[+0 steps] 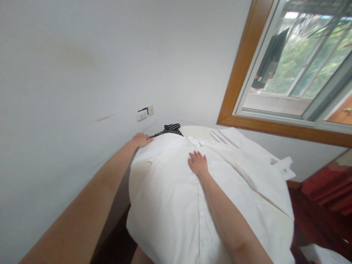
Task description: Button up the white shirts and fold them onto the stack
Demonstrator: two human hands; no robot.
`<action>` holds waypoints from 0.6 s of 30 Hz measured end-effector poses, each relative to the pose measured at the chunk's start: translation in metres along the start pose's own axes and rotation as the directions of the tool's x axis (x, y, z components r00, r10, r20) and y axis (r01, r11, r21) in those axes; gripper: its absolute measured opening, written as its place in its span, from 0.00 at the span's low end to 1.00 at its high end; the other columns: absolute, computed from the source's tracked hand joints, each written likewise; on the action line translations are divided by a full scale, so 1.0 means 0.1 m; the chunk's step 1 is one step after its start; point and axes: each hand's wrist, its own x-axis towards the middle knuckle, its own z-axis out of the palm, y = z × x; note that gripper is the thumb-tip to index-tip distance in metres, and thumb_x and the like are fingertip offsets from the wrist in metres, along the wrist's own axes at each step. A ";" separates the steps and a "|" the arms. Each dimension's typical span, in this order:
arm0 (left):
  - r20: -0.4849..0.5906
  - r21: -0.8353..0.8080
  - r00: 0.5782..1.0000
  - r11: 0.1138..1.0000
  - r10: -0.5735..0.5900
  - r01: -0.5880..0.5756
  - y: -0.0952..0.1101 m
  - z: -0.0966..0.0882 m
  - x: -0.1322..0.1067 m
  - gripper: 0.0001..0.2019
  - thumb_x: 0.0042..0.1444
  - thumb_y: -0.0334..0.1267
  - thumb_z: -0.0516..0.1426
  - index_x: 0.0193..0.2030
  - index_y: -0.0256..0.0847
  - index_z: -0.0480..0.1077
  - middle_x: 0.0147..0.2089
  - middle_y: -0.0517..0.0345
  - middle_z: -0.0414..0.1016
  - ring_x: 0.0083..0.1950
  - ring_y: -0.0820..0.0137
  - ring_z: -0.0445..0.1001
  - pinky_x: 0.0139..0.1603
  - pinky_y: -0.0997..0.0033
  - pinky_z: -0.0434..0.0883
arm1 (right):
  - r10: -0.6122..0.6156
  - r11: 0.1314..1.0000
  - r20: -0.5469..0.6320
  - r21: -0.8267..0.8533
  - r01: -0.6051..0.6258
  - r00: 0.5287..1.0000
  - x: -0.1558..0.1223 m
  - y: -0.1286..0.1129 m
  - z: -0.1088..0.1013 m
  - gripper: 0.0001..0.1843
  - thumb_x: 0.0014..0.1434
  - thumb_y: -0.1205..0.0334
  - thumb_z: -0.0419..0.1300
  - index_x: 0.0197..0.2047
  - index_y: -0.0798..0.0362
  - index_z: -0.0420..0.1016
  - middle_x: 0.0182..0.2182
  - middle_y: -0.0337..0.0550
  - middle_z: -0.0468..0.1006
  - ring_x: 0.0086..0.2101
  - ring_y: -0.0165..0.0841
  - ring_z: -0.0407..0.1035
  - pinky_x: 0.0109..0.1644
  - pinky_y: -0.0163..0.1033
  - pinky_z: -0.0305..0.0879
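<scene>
A white shirt [176,198] lies spread over a round white table [137,176], its buttoned front running down the middle. My right hand [198,163] rests flat on the shirt's chest below the collar, fingers stretched out. My left hand [141,139] is at the shirt's far left shoulder, palm down, fingers curled over the cloth edge. The shirt's right sleeve [247,146] stretches toward the window side.
A black-and-white striped cloth [170,129] lies at the table's far edge by the wall. A wall socket [142,114] sits above it. A wood-framed window [288,73] is at right. Dark wooden floor [310,216] and a red cushion [330,183] lie to the right.
</scene>
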 end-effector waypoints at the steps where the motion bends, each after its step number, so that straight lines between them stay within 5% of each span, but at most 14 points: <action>1: 0.001 0.003 1.000 1.000 -0.005 0.005 -0.03 0.01 0.01 0.34 0.58 0.64 0.43 0.52 0.40 0.76 0.57 0.37 0.72 0.60 0.49 0.68 0.59 0.53 0.65 | 0.001 1.000 -0.003 0.005 -0.001 1.000 0.00 0.00 0.00 0.28 0.70 0.51 0.43 0.69 0.45 0.61 0.70 0.44 0.57 0.69 0.41 0.46 0.71 0.56 0.41; 6: -0.133 -0.140 0.983 0.979 0.129 -0.148 -0.15 0.02 -0.04 0.26 0.56 0.59 0.45 0.38 0.39 0.74 0.43 0.46 0.75 0.48 0.58 0.72 0.52 0.63 0.68 | 0.002 0.999 -0.017 0.038 -0.001 1.000 0.01 0.00 0.03 0.28 0.69 0.51 0.44 0.68 0.45 0.62 0.70 0.44 0.57 0.69 0.42 0.47 0.71 0.57 0.40; 10: -0.212 -0.375 0.977 0.921 0.029 -0.108 -0.20 -0.08 -0.18 0.27 0.53 0.64 0.44 0.34 0.41 0.68 0.31 0.56 0.71 0.36 0.65 0.70 0.36 0.70 0.67 | 0.011 0.999 -0.006 0.042 -0.011 1.000 0.01 0.01 0.03 0.28 0.69 0.51 0.44 0.69 0.45 0.61 0.70 0.44 0.57 0.69 0.42 0.46 0.71 0.57 0.39; 13: -0.142 -0.414 0.989 0.906 0.033 -0.089 -0.29 -0.23 -0.31 0.29 0.48 0.68 0.49 0.32 0.41 0.69 0.30 0.58 0.71 0.34 0.65 0.70 0.33 0.72 0.66 | 0.015 0.999 0.002 0.042 -0.015 1.000 0.01 0.01 0.02 0.28 0.69 0.51 0.43 0.69 0.46 0.61 0.70 0.44 0.56 0.69 0.42 0.45 0.71 0.57 0.38; 18: 0.123 -0.375 0.989 0.926 0.080 -0.028 -0.59 -0.37 -0.57 0.31 0.42 0.70 0.57 0.32 0.41 0.75 0.35 0.58 0.80 0.39 0.66 0.74 0.41 0.73 0.71 | 0.015 0.999 0.012 0.038 -0.015 1.000 0.02 0.00 0.01 0.28 0.69 0.51 0.43 0.69 0.46 0.61 0.70 0.45 0.55 0.70 0.42 0.45 0.71 0.57 0.39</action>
